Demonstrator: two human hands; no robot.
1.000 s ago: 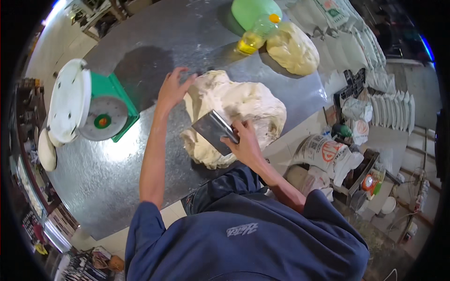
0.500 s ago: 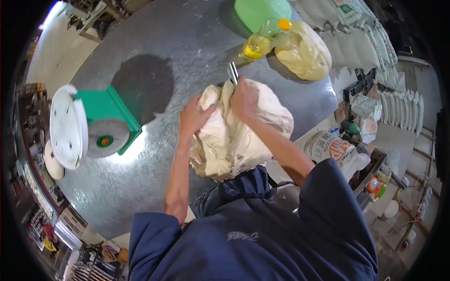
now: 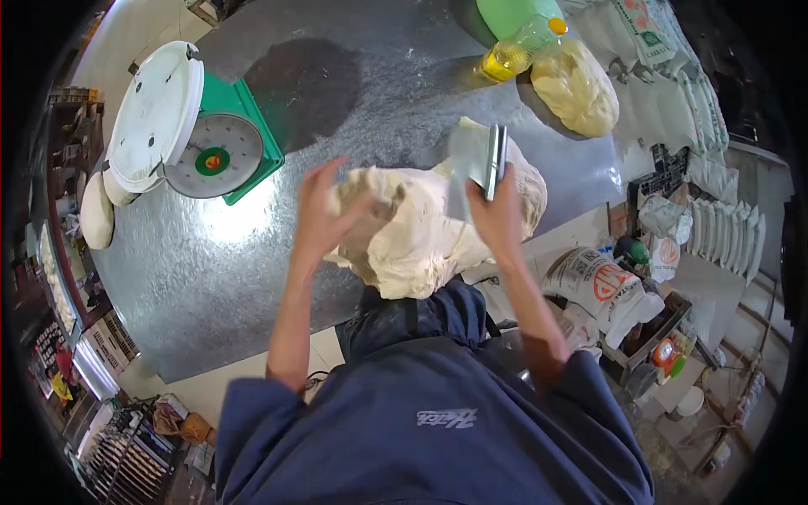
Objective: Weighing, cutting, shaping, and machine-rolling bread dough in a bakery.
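Observation:
A large, lumpy mass of pale dough (image 3: pixel 412 244) lies at the near edge of the grey metal table, right in front of my body. At its left side is my left hand (image 3: pixel 324 215), fingers spread, with the thumb reaching over the dough; whether it touches is blurred. My right hand (image 3: pixel 498 220) is closed around the tubular handle of a metal dough scraper (image 3: pixel 473 164). The flat blade is raised above the right part of the dough. A wide fold runs through the dough's left part.
A green scale (image 3: pixel 252 126) with a round white pan (image 3: pixel 158 114) stands on the table's left. Far right are a smooth dough ball (image 3: pixel 576 88), a bottle of yellow oil (image 3: pixel 509 57) and a green bowl (image 3: pixel 513 13). White sacks (image 3: pixel 602 282) stand beyond the right edge.
The scraper has come up out of the dough and turned, its blade now showing. My left hand has loosened from the dough and spread its fingers. The whole view has shifted.

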